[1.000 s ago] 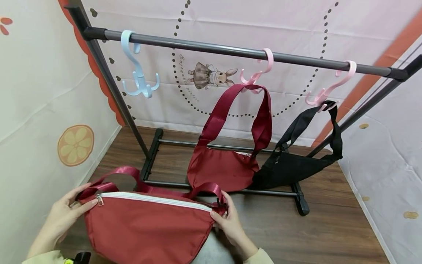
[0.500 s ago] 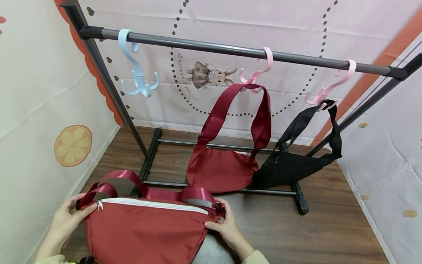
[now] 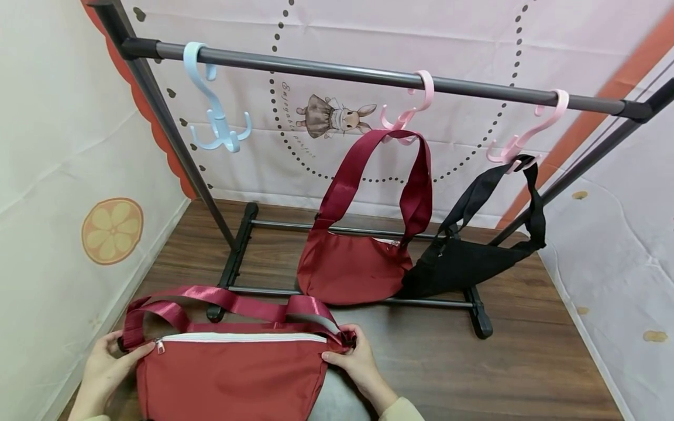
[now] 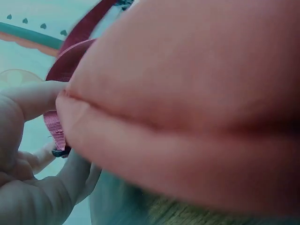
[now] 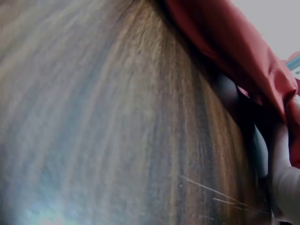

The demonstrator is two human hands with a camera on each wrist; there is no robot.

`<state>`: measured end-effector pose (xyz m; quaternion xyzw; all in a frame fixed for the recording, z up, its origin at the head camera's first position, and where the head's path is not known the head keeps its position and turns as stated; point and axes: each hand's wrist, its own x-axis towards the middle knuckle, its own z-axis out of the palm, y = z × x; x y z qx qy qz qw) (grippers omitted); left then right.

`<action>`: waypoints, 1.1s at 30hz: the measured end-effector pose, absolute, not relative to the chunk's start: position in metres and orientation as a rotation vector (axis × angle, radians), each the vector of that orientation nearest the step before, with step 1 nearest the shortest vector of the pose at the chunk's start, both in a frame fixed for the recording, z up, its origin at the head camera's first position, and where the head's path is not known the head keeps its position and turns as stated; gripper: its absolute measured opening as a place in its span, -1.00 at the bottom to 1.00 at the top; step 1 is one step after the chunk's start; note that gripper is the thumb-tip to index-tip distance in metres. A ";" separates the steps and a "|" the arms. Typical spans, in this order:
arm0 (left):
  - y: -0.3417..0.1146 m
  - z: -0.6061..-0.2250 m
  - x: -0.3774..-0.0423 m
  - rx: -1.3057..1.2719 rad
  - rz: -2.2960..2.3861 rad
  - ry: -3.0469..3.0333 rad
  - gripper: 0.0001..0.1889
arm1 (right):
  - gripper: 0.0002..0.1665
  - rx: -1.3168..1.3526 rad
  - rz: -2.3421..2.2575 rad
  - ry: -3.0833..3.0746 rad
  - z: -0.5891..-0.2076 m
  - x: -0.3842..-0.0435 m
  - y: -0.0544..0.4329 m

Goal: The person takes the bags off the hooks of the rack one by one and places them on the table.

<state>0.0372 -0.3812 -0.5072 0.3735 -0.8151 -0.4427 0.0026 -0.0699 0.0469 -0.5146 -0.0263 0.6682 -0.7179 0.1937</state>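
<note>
A red bag [image 3: 231, 374] with a white zipper [image 3: 242, 338] and a shiny red strap [image 3: 221, 298] is held up at the front of the wooden table [image 3: 432, 362]. My left hand [image 3: 107, 365] pinches its left corner by the zipper pull [image 3: 156, 346]. My right hand [image 3: 350, 362] grips the right corner where the strap joins. In the left wrist view the red bag [image 4: 197, 93] fills the picture, with my left hand's fingers [image 4: 28, 140] curled on its strap end. The right wrist view shows blurred wood and the red bag's edge [image 5: 234, 56].
A dark clothes rack [image 3: 368, 76] stands behind. A blue hook [image 3: 213, 111] hangs bare at its left. One pink hook [image 3: 411, 105] carries a second red bag [image 3: 353, 269]; another pink hook [image 3: 526, 134] carries a black bag [image 3: 463, 266]. Printed cloth walls close in on both sides.
The red bag has sunk lower and nearer to me, both hands still on its corners. Its strap has spread out flatter above the zipper.
</note>
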 end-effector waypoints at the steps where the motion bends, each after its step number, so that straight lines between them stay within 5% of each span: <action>1: -0.379 -0.504 0.037 1.183 -1.378 -2.565 -0.08 | -0.30 -0.086 -1.993 1.914 -0.515 -0.071 0.046; 11: -0.381 -0.506 0.026 1.207 -1.368 -2.480 -0.06 | -0.49 -0.303 -1.758 2.347 -0.521 -0.072 0.042; 25: -0.401 -0.515 0.014 0.865 -1.158 -2.641 -0.19 | -0.49 -0.459 -1.589 2.603 -0.528 -0.072 0.024; 33: -0.409 -0.509 -0.003 0.937 -1.204 -2.670 -0.16 | -0.51 -0.586 -1.517 2.673 -0.529 -0.074 0.015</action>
